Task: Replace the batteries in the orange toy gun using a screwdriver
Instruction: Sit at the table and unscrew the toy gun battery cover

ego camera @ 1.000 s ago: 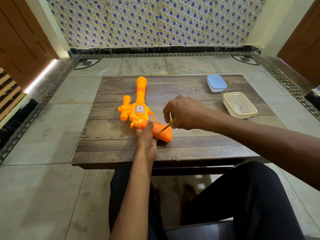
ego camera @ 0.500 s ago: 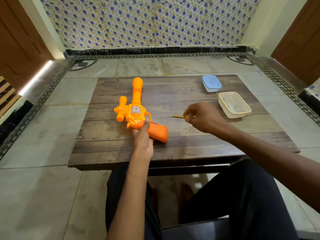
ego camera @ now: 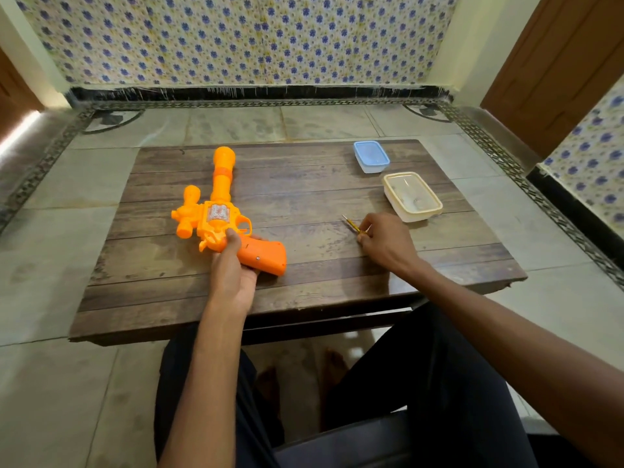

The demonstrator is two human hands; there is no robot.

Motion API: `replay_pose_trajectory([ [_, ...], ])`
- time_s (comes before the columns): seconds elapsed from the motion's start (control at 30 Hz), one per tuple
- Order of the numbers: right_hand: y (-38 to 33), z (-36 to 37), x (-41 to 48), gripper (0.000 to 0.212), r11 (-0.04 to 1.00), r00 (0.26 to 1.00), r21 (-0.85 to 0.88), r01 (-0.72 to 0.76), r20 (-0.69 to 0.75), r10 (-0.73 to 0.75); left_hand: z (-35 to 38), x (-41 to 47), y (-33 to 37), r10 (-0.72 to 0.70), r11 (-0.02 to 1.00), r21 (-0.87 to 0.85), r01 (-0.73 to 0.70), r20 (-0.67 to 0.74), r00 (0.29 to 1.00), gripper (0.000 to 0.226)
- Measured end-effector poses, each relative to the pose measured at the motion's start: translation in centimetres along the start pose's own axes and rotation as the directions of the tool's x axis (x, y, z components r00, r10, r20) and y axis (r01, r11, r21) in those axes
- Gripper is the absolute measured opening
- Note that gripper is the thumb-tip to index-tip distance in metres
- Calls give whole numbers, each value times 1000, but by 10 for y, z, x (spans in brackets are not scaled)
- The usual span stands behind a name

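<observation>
**Screwdriver off the gun, right hand out to the side**

A second ago the screwdriver [ego camera: 351,225] tip was sitting on the gun [ego camera: 223,214] grip. Now the right hand [ego camera: 388,243] is lying right of centre, well apart from the gun and near the cream box [ego camera: 412,196]. It is pinching the screwdriver at the fingertips, the thin shaft pointing to the upper left. Cannot tell whether the tip is touching the table [ego camera: 304,292].

The left hand [ego camera: 233,265] is still gripping the gun where the grip meets the body, thumb on top and fingers curled under. The gun is lying flat in the left-centre of the frame as before, barrel pointing toward the top and grip angling to the lower right.

Materials:
- Gun: glossy moulded orange plastic. The barrel is round with a bulbous muzzle, the body has a silvery patterned panel, and knobs are sticking out on the left. The grip is smooth and a deeper orange, showing one small dark hole.
- Screwdriver: slim, with a yellowish handle and a metal tip.
- Table: low, with dark plank-look wood, scuffed and dull. The near edge is chipped.
- Blue box [ego camera: 370,156]: small translucent plastic with rounded corners and a blue lid, sitting in the upper right.
- Cream box: larger and rectangular, with a clear lid in a cream rim.
</observation>
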State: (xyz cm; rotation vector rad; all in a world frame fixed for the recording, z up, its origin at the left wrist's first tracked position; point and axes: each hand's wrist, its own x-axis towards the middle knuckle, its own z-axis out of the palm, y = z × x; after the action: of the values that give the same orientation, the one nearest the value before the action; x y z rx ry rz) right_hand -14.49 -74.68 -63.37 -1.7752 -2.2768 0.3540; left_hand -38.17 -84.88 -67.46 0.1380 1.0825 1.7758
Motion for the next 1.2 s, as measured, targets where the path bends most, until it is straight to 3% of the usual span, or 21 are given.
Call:
replay_pose_trajectory([
  [0.07, -2, -2, -2, 31, 1000, 999, -5, 28, -24, -28, 0, -1, 2, -1, 999, -44, 2, 17, 1000, 41],
  [0.17, -17, -10, -9, 21, 978, 985, 158, 134, -128, -114, 1, -4, 5, 36, 996, -89, -31, 51, 998, 38],
  [0.37, -85, -12, -33, 21, 781, 972, 600, 173, 22, -232, 15, -25, 15, 73, 997, 15, -75, 90, 993, 47],
  [0.4, -94, -7, -35, 23, 721, 974, 683, 119, 59, -216, 20, -26, 17, 90, 994, 46, -95, 91, 992, 47],
  [0.47, -106, 2, -37, 27, 533, 970, 836, -131, 219, -106, 31, -27, 17, 140, 981, 126, -151, 91, 986, 44],
  [0.57, -117, 7, -40, 31, 174, 869, 858, -483, 494, -25, 54, -30, 18, 260, 890, 347, -295, 145, 955, 39],
  [0.63, -120, 9, -38, 30, 45, 837, 836, -547, 547, 18, 69, -28, 13, 284, 772, 537, -340, 188, 940, 42],
  [0.73, -115, 9, -30, 23, -166, 797, 797, -581, 598, 83, 76, -9, -7, 229, 585, 763, -277, 172, 958, 77],
  [0.8, -108, 7, -24, 19, -282, 759, 751, -596, 642, 106, 80, -8, -15, 218, 473, 845, -252, 165, 962, 87],
  [0.9, -98, 9, -19, 18, -293, 720, 715, -635, 685, 113, 93, -21, -15, 222, 378, 895, -237, 161, 962, 84],
  [1.0, -91, 15, -15, 24, -308, 681, 676, -669, 724, 110, 93, -12, -16, 239, 384, 896, -222, 135, 962, 86],
  [1.2, -89, 11, -19, 24, -311, 694, 679, -665, 715, 77, 99, -15, -10, 234, 286, 933, -217, 152, 960, 81],
])
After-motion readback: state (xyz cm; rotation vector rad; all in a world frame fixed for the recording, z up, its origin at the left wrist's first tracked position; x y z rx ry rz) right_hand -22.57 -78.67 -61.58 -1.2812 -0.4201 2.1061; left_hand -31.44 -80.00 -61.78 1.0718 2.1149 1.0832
